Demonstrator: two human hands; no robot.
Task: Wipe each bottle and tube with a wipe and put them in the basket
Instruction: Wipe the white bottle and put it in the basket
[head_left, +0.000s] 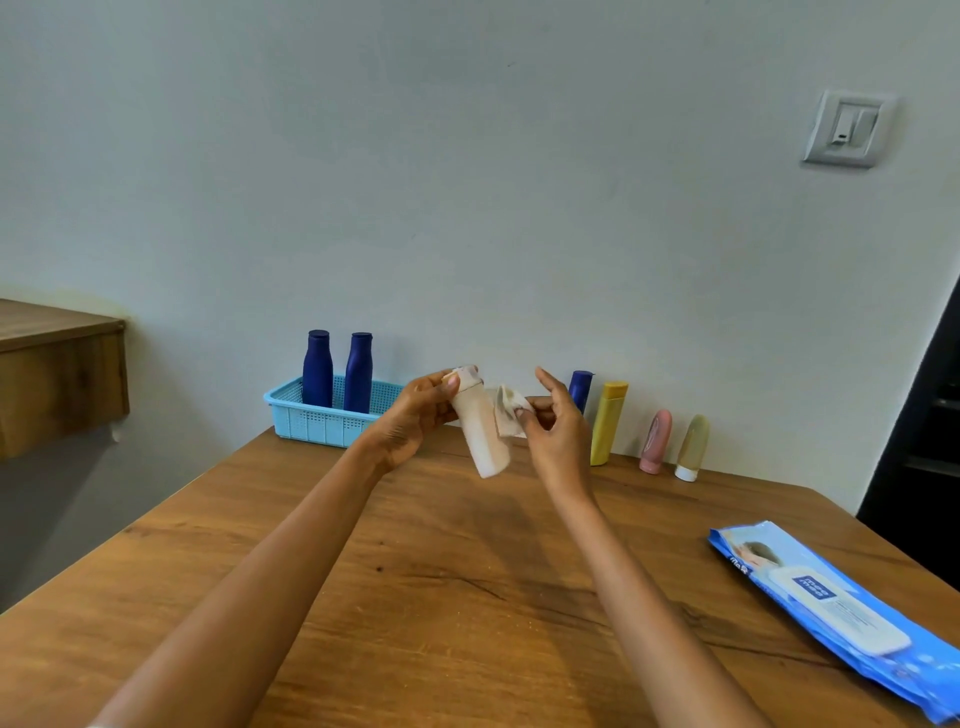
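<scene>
My left hand (415, 415) grips a cream-white bottle (483, 436) near its cap and holds it tilted above the table. My right hand (553, 426) pinches a crumpled white wipe (506, 413) against the bottle's right side. Two dark blue bottles (337, 371) stand upright in the light blue basket (311, 421) at the back left. Along the wall to the right stand a blue bottle (580, 387), partly hidden by my right hand, a yellow bottle (608, 423), a pink tube (655, 441) and a pale olive tube (692, 447).
A blue pack of wipes (836, 613) lies at the right edge of the wooden table (441, 597). A wooden shelf (57, 374) juts out at the left. A wall switch (847, 130) sits high on the right, and a dark doorway lies beyond the table's right side.
</scene>
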